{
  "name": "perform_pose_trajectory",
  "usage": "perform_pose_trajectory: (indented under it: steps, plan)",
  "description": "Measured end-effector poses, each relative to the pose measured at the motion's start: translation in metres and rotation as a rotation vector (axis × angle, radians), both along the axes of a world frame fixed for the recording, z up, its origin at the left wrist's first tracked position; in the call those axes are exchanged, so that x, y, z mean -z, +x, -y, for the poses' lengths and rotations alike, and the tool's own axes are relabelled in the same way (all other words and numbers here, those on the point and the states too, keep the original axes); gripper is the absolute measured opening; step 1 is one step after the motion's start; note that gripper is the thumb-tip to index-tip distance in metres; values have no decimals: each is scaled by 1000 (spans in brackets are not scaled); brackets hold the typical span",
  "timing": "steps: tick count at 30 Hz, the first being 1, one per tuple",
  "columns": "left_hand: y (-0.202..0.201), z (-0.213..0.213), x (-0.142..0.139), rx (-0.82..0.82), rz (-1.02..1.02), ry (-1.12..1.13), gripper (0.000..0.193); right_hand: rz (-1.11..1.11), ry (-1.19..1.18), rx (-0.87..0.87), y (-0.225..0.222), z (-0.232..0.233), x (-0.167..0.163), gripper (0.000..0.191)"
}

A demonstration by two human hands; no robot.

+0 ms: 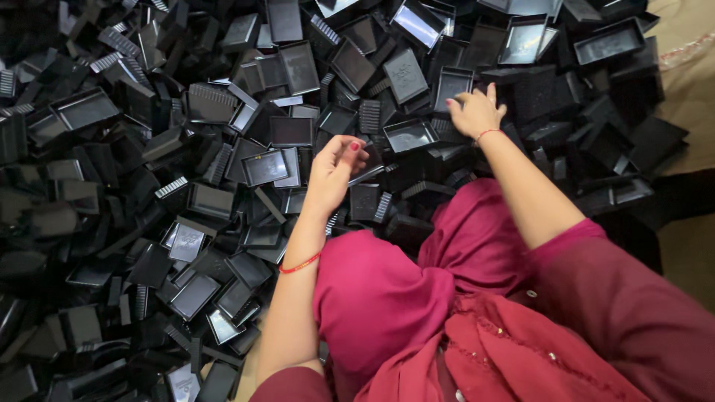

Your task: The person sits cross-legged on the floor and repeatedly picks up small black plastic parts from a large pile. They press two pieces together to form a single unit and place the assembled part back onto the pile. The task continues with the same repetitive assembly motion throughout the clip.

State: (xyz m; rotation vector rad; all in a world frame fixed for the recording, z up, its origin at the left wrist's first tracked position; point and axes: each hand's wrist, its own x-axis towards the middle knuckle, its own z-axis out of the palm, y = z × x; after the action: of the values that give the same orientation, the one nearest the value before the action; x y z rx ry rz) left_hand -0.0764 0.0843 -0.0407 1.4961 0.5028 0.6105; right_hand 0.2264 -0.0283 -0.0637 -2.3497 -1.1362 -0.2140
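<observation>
A big heap of black plastic tray-like parts [186,149] covers the floor in front of me. My left hand [335,170] hovers over the pile with its fingers curled around the edge of one black part [366,165]. My right hand [477,110] reaches farther out and rests its fingers on the heap beside a shallow black tray [410,135]. Whether the right hand grips a part is hidden by the hand itself. A red thread circles each wrist.
My lap in dark red cloth [447,298] fills the lower right. Brown floor or cardboard [689,74] shows at the right edge past the heap. Glossy open trays [607,41] lie at the far top right.
</observation>
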Motion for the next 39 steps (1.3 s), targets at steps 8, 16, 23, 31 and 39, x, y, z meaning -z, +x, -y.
perform_pose_trajectory:
  steps: [8,16,23,31,39]
  plan:
    - [19,-3,9,28,3,-70,36,-77,470,-31,-2,21,-22,20]
    - [39,7,9,43,362,-398,57,-717,312,-850,-121,3,-57,29]
    - [28,-1,18,-235,292,-525,63,-507,266,-526,2,-75,-40,34]
    - [0,3,21,-248,181,-574,101,60,29,-145,35,-128,-19,77]
    - [1,-2,28,-226,307,-675,72,4,102,-200,11,-99,1,44]
